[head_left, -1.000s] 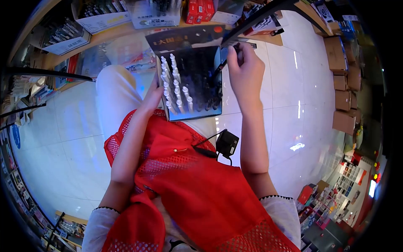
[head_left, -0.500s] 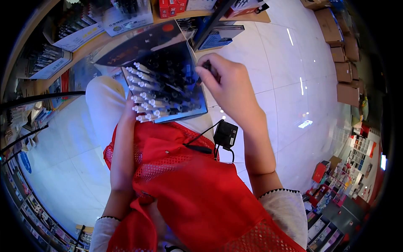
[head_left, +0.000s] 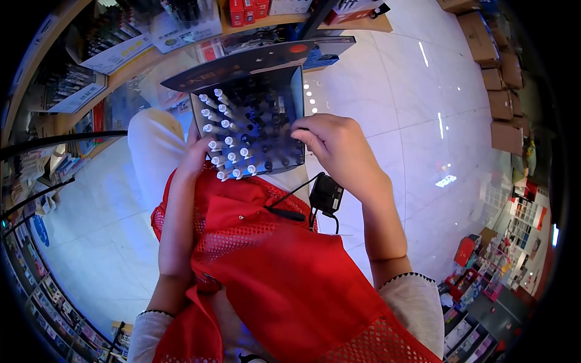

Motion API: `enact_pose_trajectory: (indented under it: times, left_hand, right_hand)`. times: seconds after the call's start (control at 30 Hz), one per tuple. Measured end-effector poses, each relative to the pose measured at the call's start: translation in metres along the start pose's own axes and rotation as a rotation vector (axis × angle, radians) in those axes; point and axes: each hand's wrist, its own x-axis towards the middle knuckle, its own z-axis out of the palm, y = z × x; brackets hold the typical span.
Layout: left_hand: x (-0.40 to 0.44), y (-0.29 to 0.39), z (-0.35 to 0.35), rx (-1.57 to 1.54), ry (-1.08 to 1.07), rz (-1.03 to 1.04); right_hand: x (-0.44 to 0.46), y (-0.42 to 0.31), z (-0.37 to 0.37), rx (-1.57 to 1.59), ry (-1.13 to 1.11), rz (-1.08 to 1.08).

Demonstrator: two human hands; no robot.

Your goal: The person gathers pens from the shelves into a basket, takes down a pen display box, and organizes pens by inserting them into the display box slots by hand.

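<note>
A dark open display box [head_left: 295,94] stands in front of me, tilted, its printed back flap raised. Several white-tipped pens [head_left: 229,142] fill its left side in rows. Black pens [head_left: 260,148] fill the middle and right. My left hand [head_left: 195,156] is wrapped around the box's left side, with some fingers hidden behind it. My right hand [head_left: 330,140] is at the box's right edge, thumb and fingertips pinched together over the black pens. Whatever sits between those fingertips is too dark and small to make out.
Shelves with pen boxes [head_left: 121,57] and red packs [head_left: 245,12] line the top left. Below the right hand hangs a black cabled device [head_left: 326,192]. Cardboard boxes [head_left: 507,136] are stacked along the right. My knee [head_left: 154,133] is left of the display box.
My right hand has come down from above the box's right edge to the pens there, its fingers still closed. The box has tipped so its pens point more toward me.
</note>
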Motion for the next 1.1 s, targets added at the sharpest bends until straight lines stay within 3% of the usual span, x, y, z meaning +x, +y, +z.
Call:
enact_pose_trajectory:
  times: [0.07,0.27,0.37,0.43,0.5,0.63,0.73,0.87,1.0,1.1]
  left_hand:
    - [-0.003,0.005,0.002,0.043,-0.003,-0.003]
    - [0.0,0.012,0.009,0.071,-0.044,0.058]
    - [0.008,-0.006,-0.007,0.059,-0.139,0.103]
    - [0.011,-0.01,-0.015,0.017,-0.27,0.119]
    - [0.003,-0.008,-0.008,0.064,-0.206,0.156]
    - [0.011,-0.014,-0.015,0.058,-0.259,0.174]
    - [0.005,-0.009,-0.011,0.097,-0.195,0.16]
    - [0.001,0.004,0.004,0.096,-0.135,0.212]
    - [0.006,0.001,0.004,0.149,-0.114,0.204]
    - [0.016,-0.009,0.001,0.147,-0.169,0.264]
  right_hand:
    - [0.005,0.003,0.004,-0.014,-0.017,-0.034]
    - [0.011,0.012,0.008,-0.061,-0.061,0.127]
    - [0.011,0.009,-0.006,0.2,-0.133,0.149]
    - [0.011,0.015,-0.008,0.109,0.086,0.162]
    - [0.009,0.014,-0.002,-0.053,0.261,0.2]
    - [0.015,0.023,0.002,-0.5,0.415,-0.374]
    - [0.011,0.033,0.003,-0.67,0.311,-0.667]
    - [0.03,0.032,0.0,-0.947,-0.115,-0.75]
    - [0.048,0.026,-0.014,-1.025,-0.48,-0.832]
    - [0.063,0.026,-0.011,-1.058,-0.631,-0.987]
